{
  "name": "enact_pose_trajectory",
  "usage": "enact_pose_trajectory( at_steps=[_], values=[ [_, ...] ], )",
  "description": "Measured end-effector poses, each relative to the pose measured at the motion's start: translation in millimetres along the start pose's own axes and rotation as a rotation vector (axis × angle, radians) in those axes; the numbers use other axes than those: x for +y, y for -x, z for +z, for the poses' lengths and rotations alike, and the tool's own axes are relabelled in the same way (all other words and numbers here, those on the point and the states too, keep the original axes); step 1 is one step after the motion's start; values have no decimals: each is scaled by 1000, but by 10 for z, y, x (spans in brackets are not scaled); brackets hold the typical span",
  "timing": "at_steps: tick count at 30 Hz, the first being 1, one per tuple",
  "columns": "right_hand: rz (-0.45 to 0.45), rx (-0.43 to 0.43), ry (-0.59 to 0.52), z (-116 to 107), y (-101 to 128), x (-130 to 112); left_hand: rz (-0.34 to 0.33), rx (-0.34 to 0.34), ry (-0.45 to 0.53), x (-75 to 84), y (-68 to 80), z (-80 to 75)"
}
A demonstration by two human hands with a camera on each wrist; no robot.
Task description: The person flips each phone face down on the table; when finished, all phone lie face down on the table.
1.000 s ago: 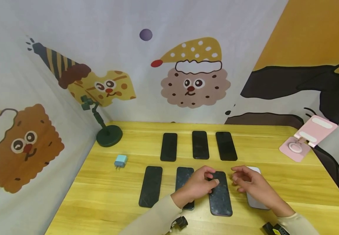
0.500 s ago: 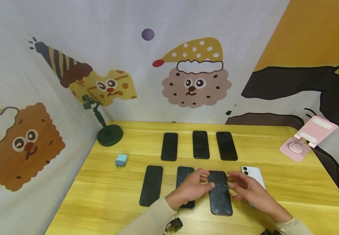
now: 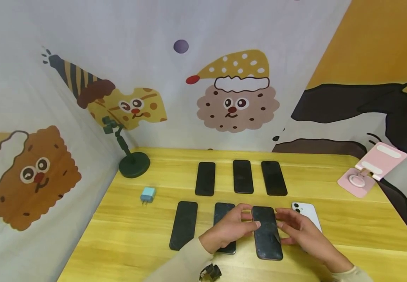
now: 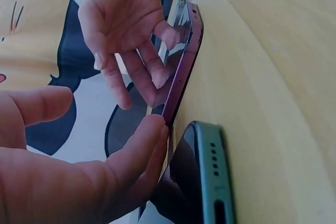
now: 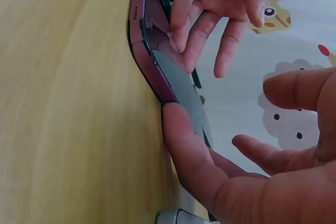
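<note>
A phone with a dark screen (image 3: 269,241) and a purplish-red frame (image 4: 182,74) lies face up between my two hands. My left hand (image 3: 229,230) is at its left long side, fingertips touching the frame and thumb raised apart. At the opposite side is my right hand (image 3: 301,230), with a fingertip (image 5: 177,114) against the edge and its thumb held away. Under my left hand, partly covered, lies another dark-screened phone (image 3: 229,248) with a green frame (image 4: 214,166). A white phone (image 3: 309,211), camera side up, is partly hidden by my right hand.
Another dark phone (image 3: 184,225) lies at the front left. Three more, a left one (image 3: 205,179), a middle one (image 3: 243,176) and a right one (image 3: 274,178), form the back row. Around them are a blue charger (image 3: 148,194), green stand (image 3: 134,164) and pink phone stand (image 3: 357,182).
Both hands have come to the sides of the purplish-red phone. My right hand has shifted left, uncovering the white phone's cameras. The reflection on the middle phone's screen has changed.
</note>
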State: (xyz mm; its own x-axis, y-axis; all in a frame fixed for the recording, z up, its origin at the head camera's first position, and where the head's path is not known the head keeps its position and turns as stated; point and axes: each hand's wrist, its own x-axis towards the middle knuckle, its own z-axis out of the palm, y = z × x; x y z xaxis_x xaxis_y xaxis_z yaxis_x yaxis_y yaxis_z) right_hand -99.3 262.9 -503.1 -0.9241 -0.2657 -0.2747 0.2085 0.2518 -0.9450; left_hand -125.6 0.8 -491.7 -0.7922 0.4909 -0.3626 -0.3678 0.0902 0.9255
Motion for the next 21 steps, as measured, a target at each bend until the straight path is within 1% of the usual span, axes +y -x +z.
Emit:
enact_pose_trajectory(
  at_steps=[6, 10, 13, 18, 21],
  values=[
    [-5, -8, -26, -13, -8, 28, 12, -11, 65, -21, -6, 0],
    [-4, -14, -31, -36, -8, 30, 17, -13, 83, -24, -28, 13],
    [-9, -27, -36, -47, -11, 29, 29, -5, 91, -30, -51, 25],
    [-6, -55, -44, -46, -24, 35, 31, 12, 131, -50, -70, 48],
    [-28, -92, -51, -30, -48, 27, 40, 25, 150, -44, -80, 51]
  ],
)
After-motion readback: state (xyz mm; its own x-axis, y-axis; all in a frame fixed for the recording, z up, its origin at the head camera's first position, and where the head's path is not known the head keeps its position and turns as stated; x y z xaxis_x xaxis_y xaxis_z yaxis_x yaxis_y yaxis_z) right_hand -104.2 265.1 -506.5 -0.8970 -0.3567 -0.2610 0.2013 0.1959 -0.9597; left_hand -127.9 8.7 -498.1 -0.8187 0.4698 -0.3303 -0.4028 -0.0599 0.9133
